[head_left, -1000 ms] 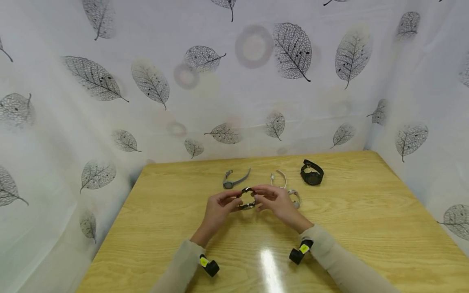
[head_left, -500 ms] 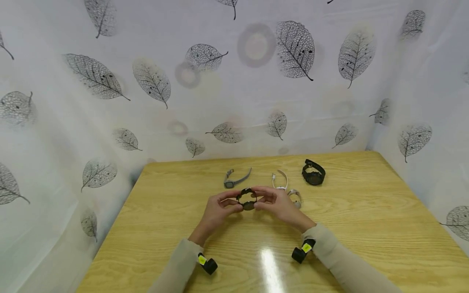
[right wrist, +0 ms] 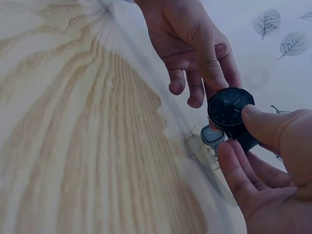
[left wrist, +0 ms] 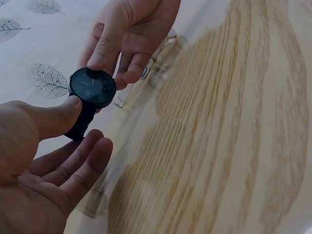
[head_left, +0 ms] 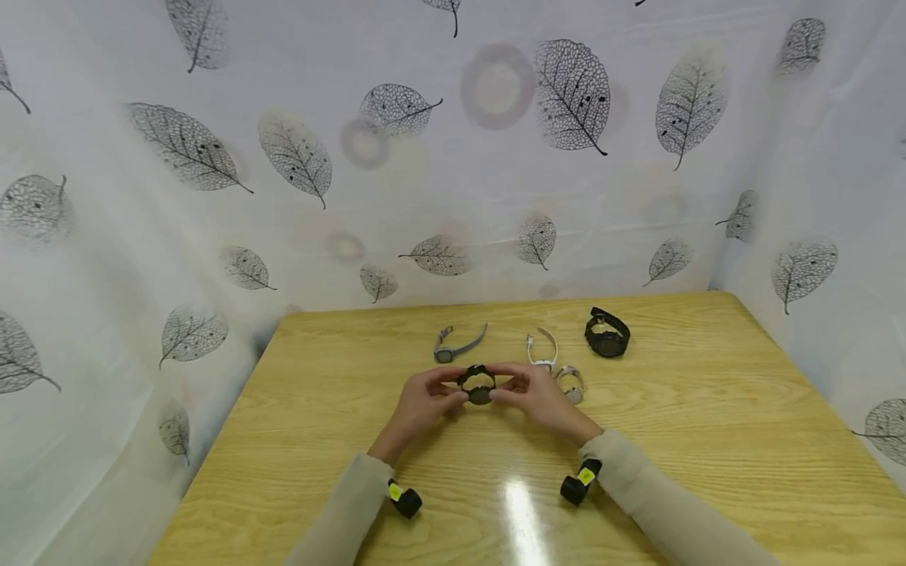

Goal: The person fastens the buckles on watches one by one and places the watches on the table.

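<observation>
A black wristwatch with a round dark dial is held up in both hands, its strap standing in a loop. My left hand pinches its left side, and my right hand pinches the right. In the left wrist view, the left thumb presses the edge of the watch case, fingers spread below the strap. The right wrist view shows the right thumb at the dial's rim. Part of the strap is hidden behind the case and fingers.
Beyond the hands on the wooden table lie a grey watch, a white watch, a pale-strapped round watch and a black chunky watch. A leaf-print curtain hangs behind the table.
The black wristwatch has turned in the fingers, so its dark dial shows more than a second ago. Thumbs have shifted onto the case's sides; both hands keep their grip in nearly the same place.
</observation>
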{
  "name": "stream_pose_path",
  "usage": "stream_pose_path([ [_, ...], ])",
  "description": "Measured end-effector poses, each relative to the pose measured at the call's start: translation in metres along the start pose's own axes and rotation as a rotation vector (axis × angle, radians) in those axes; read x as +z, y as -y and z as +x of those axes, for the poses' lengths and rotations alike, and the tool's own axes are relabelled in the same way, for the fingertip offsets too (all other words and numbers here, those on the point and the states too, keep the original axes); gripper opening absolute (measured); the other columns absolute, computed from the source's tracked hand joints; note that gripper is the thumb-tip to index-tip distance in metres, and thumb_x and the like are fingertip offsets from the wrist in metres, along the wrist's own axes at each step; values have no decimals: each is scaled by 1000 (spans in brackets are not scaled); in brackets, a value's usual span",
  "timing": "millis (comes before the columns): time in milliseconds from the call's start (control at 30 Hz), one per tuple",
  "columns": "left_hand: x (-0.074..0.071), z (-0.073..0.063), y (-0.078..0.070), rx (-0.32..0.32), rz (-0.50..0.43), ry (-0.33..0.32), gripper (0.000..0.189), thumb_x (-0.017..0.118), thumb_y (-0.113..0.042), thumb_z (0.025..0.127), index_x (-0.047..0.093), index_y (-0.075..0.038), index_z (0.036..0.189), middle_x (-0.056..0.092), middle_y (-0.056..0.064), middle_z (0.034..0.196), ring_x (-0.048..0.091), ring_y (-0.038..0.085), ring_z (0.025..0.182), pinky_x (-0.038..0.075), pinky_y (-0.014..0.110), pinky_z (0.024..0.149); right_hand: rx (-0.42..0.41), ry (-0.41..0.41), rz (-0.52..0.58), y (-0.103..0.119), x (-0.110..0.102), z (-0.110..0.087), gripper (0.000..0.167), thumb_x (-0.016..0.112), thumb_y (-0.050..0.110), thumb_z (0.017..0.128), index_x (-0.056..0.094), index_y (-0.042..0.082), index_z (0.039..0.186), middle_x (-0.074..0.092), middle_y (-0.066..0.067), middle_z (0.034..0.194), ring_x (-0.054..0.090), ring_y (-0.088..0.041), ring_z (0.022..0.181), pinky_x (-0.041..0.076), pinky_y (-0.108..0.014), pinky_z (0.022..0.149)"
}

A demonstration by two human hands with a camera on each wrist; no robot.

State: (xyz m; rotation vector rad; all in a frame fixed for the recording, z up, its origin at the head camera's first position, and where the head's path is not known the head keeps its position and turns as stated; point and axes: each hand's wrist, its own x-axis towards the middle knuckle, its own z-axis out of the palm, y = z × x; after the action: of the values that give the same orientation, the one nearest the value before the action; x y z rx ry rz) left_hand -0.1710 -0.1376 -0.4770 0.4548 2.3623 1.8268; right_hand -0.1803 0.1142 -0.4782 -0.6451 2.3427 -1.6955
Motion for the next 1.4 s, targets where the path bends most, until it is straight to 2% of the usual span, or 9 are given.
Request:
stream_pose_path([
  [167, -1, 3, 3, 1, 58, 26, 38, 77, -9, 93, 70, -9, 131, 71, 15, 125, 72, 23, 79, 59, 33, 59, 31, -13, -52, -3, 0, 2, 49, 76, 26, 95, 63, 15, 141, 73, -7, 121, 72, -18, 95, 57, -33, 82],
  [367, -3, 7, 8, 18, 159, 38, 39, 77, -14, 94, 70, -12, 132, 71, 10, 126, 71, 18, 75, 57, 29, 55, 43, -24, -122, -4, 1, 4, 48, 77, 28, 94, 65, 18, 139, 75, -1, 110, 71, -15, 86, 57, -30, 69],
  [467, -4, 9, 9, 32, 186, 45, 39, 77, -15, 94, 69, -11, 132, 71, 11, 126, 71, 16, 75, 55, 28, 53, 61, -21, -130, -4, 1, 5, 48, 77, 28, 95, 64, 19, 140, 75, 1, 96, 69, -17, 76, 56, -31, 63],
  [600, -5, 10, 9, 30, 201, 50, 39, 76, -15, 94, 69, -10, 132, 72, 12, 124, 68, 15, 67, 54, 28, 49, 87, -20, -145, -4, 2, 7, 48, 77, 27, 95, 64, 20, 141, 73, 2, 91, 67, -18, 73, 56, -32, 61],
  [733, -5, 10, 8, 14, 213, 50, 39, 75, -15, 96, 68, -11, 134, 71, 11, 126, 62, 15, 56, 53, 29, 47, 99, -16, -142, -4, 3, 8, 48, 76, 28, 95, 63, 20, 141, 73, 2, 92, 67, -18, 74, 56, -33, 61],
  [1033, -5, 10, 9, -23, 199, 57, 38, 73, -16, 98, 67, -12, 135, 73, 11, 121, 61, 14, 54, 54, 29, 48, 124, -19, -128, -5, 5, 11, 47, 76, 30, 96, 63, 22, 140, 71, 0, 88, 64, -21, 68, 54, -34, 58],
  [1233, -5, 10, 10, -42, 195, 48, 39, 74, -16, 97, 67, -12, 135, 76, 9, 95, 63, 14, 55, 55, 29, 49, 127, -24, -120, -5, 6, 11, 46, 76, 27, 96, 64, 21, 140, 72, 2, 98, 65, -21, 69, 55, -34, 59],
  [1333, -5, 11, 12, -43, 176, 39, 40, 74, -15, 97, 66, -11, 136, 76, 10, 105, 65, 15, 59, 55, 30, 50, 125, -28, -119, -5, 6, 11, 47, 76, 27, 96, 63, 21, 141, 72, 1, 110, 66, -20, 71, 56, -35, 60],
  [1400, -5, 11, 14, -38, 156, 32, 43, 75, -14, 96, 65, -9, 138, 73, 11, 119, 66, 16, 63, 56, 30, 51, 118, -30, -111, -5, 6, 11, 50, 75, 26, 96, 60, 19, 143, 70, -1, 124, 67, -20, 73, 57, -36, 61],
])
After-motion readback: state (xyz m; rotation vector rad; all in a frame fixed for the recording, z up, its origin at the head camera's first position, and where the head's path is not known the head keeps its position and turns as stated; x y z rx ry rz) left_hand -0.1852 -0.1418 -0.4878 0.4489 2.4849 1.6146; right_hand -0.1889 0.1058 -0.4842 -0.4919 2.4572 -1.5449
